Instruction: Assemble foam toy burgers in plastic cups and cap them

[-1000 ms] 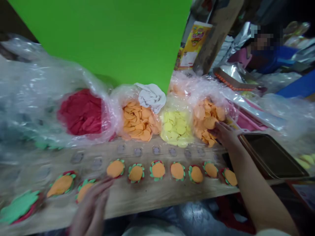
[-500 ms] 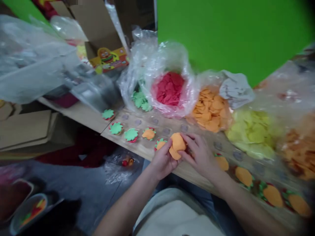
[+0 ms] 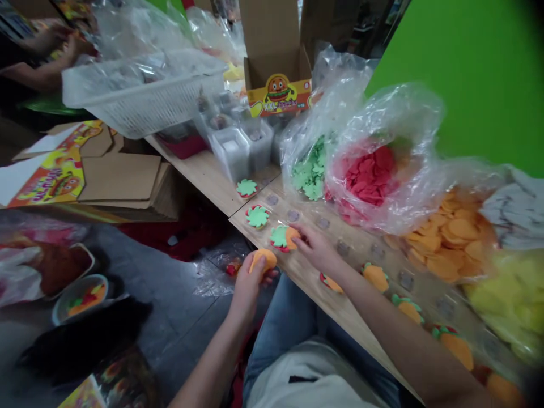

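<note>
The left hand [image 3: 249, 283] hangs just off the near edge of the wooden board [image 3: 306, 280], fingers curled tight round a small stack of orange foam discs [image 3: 263, 259]. The right hand [image 3: 318, 249] lies on the board with fingers stretched out flat, gripping nothing; its fingertips [image 3: 300, 233] press on a single orange disc [image 3: 291, 238] that sits on a green leaf piece [image 3: 278, 236]. Further left along the row stand two green-topped stacks [image 3: 257, 216] with no orange. To the right runs a line of orange-topped stacks [image 3: 375, 276]. Behind the board sit clear bags of green pieces [image 3: 312, 170], red pieces [image 3: 369, 173] and orange pieces [image 3: 446, 238]. Beyond them are a burger-printed carton [image 3: 278, 93] and a white basket [image 3: 144, 110].
</note>
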Demonstrator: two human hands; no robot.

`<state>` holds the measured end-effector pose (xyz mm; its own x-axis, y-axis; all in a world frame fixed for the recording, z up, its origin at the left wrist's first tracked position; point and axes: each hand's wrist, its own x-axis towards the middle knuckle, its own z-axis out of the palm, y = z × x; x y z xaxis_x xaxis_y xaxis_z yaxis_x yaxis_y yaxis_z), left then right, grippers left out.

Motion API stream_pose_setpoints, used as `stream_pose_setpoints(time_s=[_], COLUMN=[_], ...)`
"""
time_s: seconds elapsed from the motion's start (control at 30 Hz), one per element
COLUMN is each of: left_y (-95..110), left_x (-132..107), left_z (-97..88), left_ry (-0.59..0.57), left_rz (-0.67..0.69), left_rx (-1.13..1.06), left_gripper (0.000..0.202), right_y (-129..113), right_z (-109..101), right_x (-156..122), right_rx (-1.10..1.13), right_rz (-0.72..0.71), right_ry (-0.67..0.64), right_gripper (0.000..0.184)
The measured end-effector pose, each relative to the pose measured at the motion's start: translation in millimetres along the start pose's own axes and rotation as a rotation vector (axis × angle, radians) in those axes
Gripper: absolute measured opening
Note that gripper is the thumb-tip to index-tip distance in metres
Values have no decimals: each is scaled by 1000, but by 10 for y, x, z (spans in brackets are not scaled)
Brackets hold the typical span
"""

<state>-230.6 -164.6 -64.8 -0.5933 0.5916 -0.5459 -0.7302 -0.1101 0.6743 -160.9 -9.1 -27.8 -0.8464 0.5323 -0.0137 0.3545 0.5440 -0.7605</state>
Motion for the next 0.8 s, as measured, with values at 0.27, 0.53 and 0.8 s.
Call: stream_pose_setpoints(time_s=[0.27, 0.53, 0.8], left_y=[205, 313, 508], left_x=[210, 256, 272], left_z=[-203, -233, -228], left_ry=[-134, -287, -299], left_rz=[295, -68, -13], left_rx=[556, 9, -17], left_gripper=[47, 38, 34], right_y=[218, 47, -331], right_z=[191, 170, 423], right_x=[549, 310, 415], right_rx=[-375, -294, 542], right_rz=[-281, -251, 282], right_ry=[-160, -16, -211], right_gripper=[31, 23, 25])
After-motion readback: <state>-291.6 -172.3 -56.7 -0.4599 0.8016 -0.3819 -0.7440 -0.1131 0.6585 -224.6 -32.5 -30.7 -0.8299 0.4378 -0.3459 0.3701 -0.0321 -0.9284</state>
